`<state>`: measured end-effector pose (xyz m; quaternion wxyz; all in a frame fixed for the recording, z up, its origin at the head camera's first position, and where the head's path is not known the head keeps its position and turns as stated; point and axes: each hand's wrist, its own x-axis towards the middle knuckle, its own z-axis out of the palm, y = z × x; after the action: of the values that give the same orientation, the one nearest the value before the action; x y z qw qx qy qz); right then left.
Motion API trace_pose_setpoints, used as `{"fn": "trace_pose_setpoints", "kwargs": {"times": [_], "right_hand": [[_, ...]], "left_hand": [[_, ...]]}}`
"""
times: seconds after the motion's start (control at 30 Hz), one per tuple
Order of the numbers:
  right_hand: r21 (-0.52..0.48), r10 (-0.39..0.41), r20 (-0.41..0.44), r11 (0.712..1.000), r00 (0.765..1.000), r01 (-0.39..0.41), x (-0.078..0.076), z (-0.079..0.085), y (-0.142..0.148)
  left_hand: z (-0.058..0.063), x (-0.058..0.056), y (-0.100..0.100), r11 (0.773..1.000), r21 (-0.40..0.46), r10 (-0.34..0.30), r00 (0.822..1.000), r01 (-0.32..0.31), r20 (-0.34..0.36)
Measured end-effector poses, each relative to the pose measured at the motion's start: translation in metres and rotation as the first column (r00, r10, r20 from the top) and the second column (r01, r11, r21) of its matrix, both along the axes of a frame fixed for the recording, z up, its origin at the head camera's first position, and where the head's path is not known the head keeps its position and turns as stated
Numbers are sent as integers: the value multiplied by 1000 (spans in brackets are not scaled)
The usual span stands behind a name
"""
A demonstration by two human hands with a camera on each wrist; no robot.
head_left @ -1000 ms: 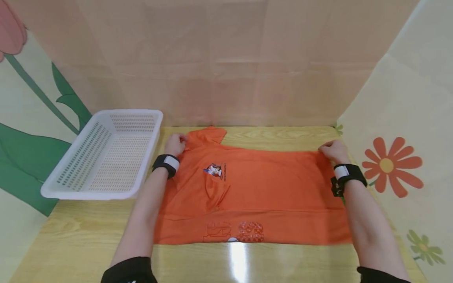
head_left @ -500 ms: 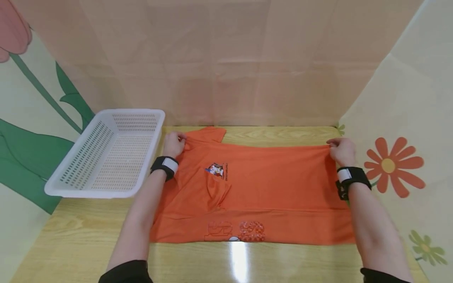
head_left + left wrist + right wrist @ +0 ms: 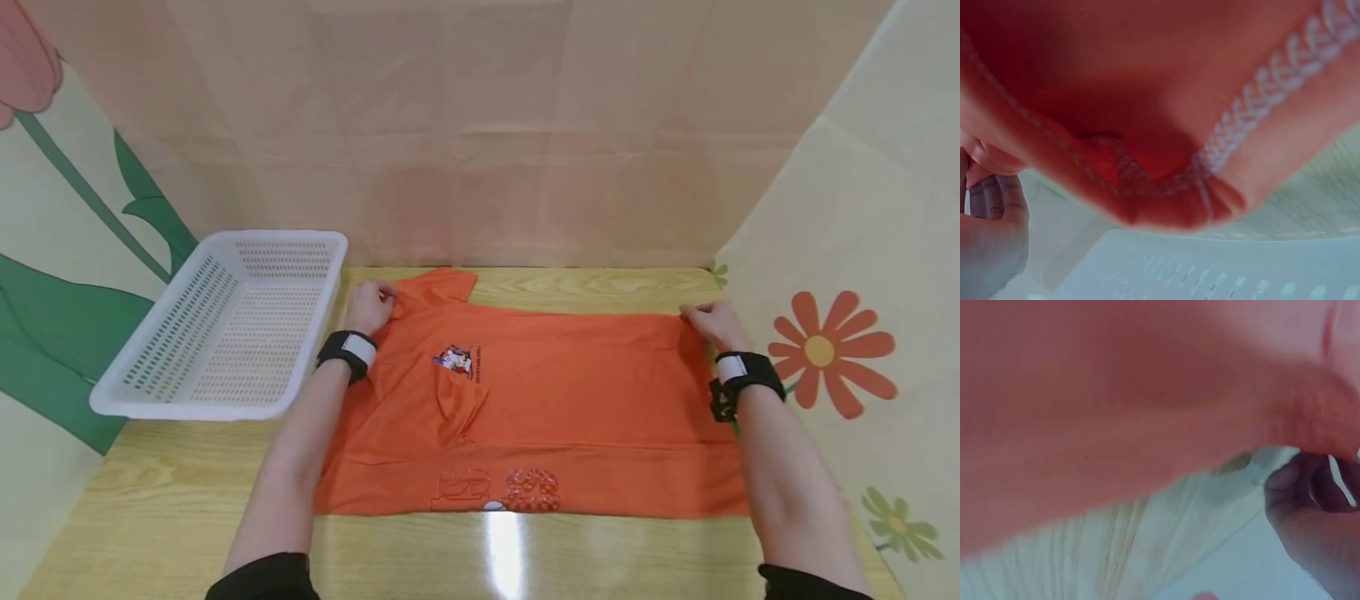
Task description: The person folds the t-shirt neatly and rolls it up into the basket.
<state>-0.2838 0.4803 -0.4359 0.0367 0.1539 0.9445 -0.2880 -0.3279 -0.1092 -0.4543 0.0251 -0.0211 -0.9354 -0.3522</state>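
An orange T-shirt [image 3: 570, 383] lies sideways across the table, its near part folded over in a long strip along the front. A small printed logo and raised lettering show on it. My left hand [image 3: 368, 307] pinches the shirt's far left edge near the sleeve that sticks out at the back. In the left wrist view, curled fingers [image 3: 1007, 203] hold the cloth beside a stitched hem [image 3: 1254, 115]. At the far right corner my right hand [image 3: 716, 323] pinches the hem between thumb and fingers. The right wrist view shows the cloth [image 3: 1116, 444] hanging from that grip.
A white perforated plastic basket [image 3: 247, 333] stands at the left, close to my left forearm. The wooden table [image 3: 180, 492] meets a beige back wall [image 3: 525, 167] and a flower-patterned side panel [image 3: 832, 250] at the right.
My right hand pulled the shirt's corner outward to the right and back, then came slightly left and down again. The left hand has stayed nearly in place with its grip.
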Motion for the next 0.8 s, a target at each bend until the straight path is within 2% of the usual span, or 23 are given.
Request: {"fn": "trace_pose_setpoints", "kwargs": {"times": [0.1, 0.17, 0.23, 0.3, 0.37, 0.5, 0.63, 0.67, 0.8], "right_hand": [[-114, -62, -86, 992, 994, 52, 0, 0, -1], [-245, -108, -130, 967, 986, 73, -1, 1, -1], [-399, -146, -157, 914, 977, 73, -1, 3, -2], [-509, -173, -159, 858, 972, 70, -2, 5, -2], [-578, -212, -152, 812, 965, 88, -3, 7, -4], [-636, -296, -127, 756, 947, 151, -4, 10, -7], [-641, -313, -132, 751, 940, 160, -4, 11, -8], [-637, -304, -137, 756, 943, 151, -3, 10, -8], [-663, -231, -117, 742, 966, 97, 0, 10, -6]], "left_hand": [[0, 0, 0, 1000, -7, -11, 1000, 11, -4], [0, 0, 0, 1000, -1, -12, 1000, 12, 3], [1, 0, 0, 1000, 12, -7, 1000, 7, 15], [2, 0, -1, 1000, 21, -1, 1000, 0, 24], [3, 0, 0, 1000, 24, 3, 1000, -4, 30], [5, 1, 1, 1000, 29, 2, 999, -3, 35], [5, 2, 2, 999, 42, 7, 1000, -8, 24], [5, 2, 2, 999, 48, 13, 1000, -14, 21], [3, 2, 2, 997, 68, 38, 999, -37, -5]]}}
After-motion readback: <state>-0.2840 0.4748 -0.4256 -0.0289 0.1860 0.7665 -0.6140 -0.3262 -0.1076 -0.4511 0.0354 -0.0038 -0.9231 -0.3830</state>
